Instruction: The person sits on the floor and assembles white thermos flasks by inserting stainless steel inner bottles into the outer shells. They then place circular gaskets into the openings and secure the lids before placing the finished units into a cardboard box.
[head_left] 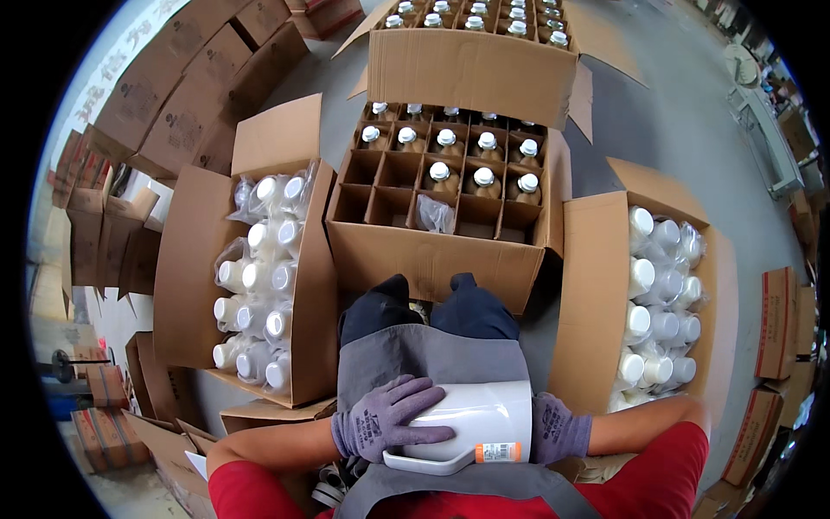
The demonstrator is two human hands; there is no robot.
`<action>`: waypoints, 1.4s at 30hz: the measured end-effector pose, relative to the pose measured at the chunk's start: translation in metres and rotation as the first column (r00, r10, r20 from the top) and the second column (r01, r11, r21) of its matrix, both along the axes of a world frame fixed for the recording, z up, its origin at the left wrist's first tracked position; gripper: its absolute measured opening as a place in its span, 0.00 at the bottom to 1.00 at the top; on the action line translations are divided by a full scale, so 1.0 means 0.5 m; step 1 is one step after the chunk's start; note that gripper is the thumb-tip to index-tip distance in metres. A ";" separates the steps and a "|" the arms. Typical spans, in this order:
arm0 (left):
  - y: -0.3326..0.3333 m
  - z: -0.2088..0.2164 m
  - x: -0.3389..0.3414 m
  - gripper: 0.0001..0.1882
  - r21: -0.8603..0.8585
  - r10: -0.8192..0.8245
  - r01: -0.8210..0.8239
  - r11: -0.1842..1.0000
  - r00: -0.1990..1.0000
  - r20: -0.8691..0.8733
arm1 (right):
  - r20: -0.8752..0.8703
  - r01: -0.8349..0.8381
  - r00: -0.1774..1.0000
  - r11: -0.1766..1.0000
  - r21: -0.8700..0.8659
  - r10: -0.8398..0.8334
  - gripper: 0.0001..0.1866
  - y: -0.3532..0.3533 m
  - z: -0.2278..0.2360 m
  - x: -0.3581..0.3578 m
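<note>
Fingers point(417, 404) of the gloved left hand point(376, 428) lie spread over the side of a white jug point(488, 408), holding it, with the thumb set apart from the rest. The right hand point(558, 430), gloved too, is at the jug's right end; its fingers are hidden, so whether they are spread or pressed together cannot be told. The jug lies on its side over the person's lap, by the grey apron point(432, 350), its handle point(430, 465) toward the body and an orange and white sticker point(497, 452) near the handle's right end.

Progress shows best in the divided carton point(424, 255) beyond the knees. Its two back rows show white-capped bottles point(446, 141) right across; the next row has three, with two cells at the left lacking one. In the nearest row only the middle cell shows anything, a crumpled clear plastic bag point(435, 214). By that, over half the carton seems stocked, though whether the gaps are being filled or made cannot be told. The far carton point(467, 69) also shows capped bottles. The left box point(194, 268) and right box point(592, 285) hold white-lidded jars point(252, 277) in clear plastic, closely packed. No wrapping shows on the jug, and with both hands on it, its handling looks unfinished
</note>
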State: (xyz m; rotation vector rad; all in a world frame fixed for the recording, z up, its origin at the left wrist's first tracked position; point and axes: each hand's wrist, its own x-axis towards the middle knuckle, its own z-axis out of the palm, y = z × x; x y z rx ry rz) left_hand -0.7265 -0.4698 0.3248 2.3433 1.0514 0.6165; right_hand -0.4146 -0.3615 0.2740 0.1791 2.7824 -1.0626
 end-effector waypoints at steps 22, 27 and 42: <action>-0.033 0.006 -0.126 0.39 -0.492 0.108 0.015 0.871 0.969 0.221 | 0.307 0.278 0.948 0.685 -0.674 -0.082 0.28 0.280 0.081 -0.198; 0.147 -0.037 -0.296 0.31 -0.784 0.071 0.516 0.345 0.819 0.570 | -0.079 0.571 0.821 0.817 0.075 -0.566 0.31 0.514 -0.165 -0.415; 0.531 -0.442 -0.312 0.34 -0.996 0.867 0.019 0.086 -0.494 0.066 | -0.272 -0.380 0.810 -0.113 -0.918 -0.519 0.10 0.648 -0.058 -0.523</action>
